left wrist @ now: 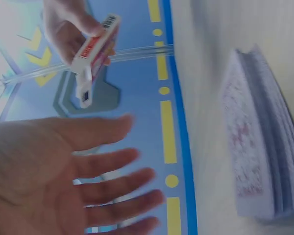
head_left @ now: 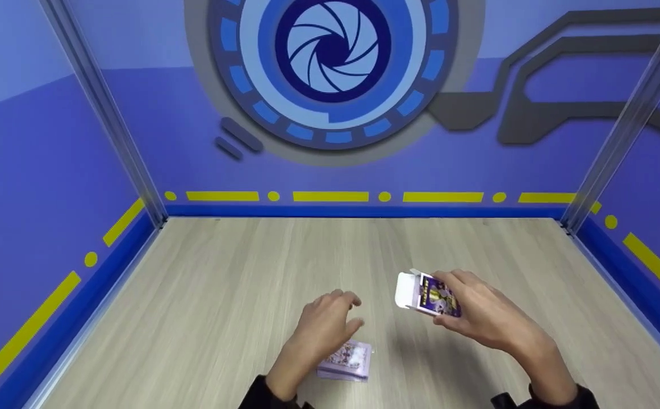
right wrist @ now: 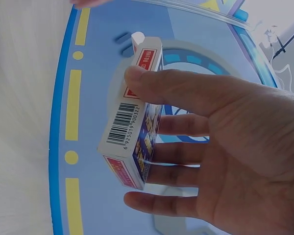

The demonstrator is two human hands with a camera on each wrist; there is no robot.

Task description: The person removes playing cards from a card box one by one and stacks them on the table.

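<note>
Between thumb and fingers, my right hand (head_left: 486, 312) grips a small card box (head_left: 438, 295) above the table. The box's white end flap (head_left: 405, 290) hangs open toward the left. In the right wrist view, the box's side (right wrist: 121, 122) shows a barcode, and my thumb presses on that side. My left hand (head_left: 325, 326) hovers empty over a stack of playing cards (head_left: 353, 362), its fingers apart and loosely bent. The stack (left wrist: 257, 137) stands clear of the left hand in the left wrist view, with patterned backs and slightly uneven edges. Whether cards remain inside the box is hidden.
A light wood table (head_left: 239, 272) lies under both hands. Blue printed walls (head_left: 307, 176) with yellow dashes enclose its back and sides, and metal posts (head_left: 131, 147) stand at the back corners.
</note>
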